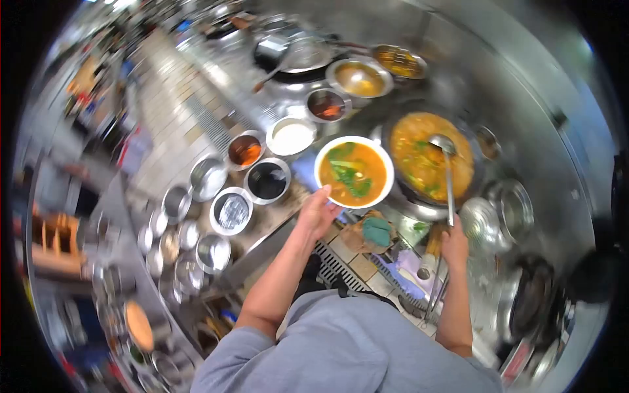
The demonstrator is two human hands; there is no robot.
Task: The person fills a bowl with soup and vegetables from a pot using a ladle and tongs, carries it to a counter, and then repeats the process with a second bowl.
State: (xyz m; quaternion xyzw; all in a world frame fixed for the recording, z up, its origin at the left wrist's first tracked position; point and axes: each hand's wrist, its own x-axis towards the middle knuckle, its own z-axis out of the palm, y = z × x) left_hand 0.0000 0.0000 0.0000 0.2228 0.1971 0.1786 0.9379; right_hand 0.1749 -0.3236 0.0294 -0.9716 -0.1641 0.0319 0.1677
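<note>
A white bowl (pixel 390 173) of orange soup with green leaves rests in my left hand (pixel 317 216), thumb over its near rim and fingers underneath. My right hand (pixel 455 246) is closed around the handle of a long metal ladle (pixel 450 180). The ladle's round head sits in the wok (pixel 476 187), over orange-yellow soup (pixel 419 154) with bits of green. The bowl is held just left of the wok.
Left of the bowl, metal pots hold white liquid (pixel 291 136), dark liquid (pixel 267 180) and red-orange contents (pixel 246 150). Behind stand a bowl of yellow broth (pixel 360 78) and another wok (pixel 298 56). A metal strainer (pixel 480 216) lies at right. Floor grating (pixel 337 268) runs below.
</note>
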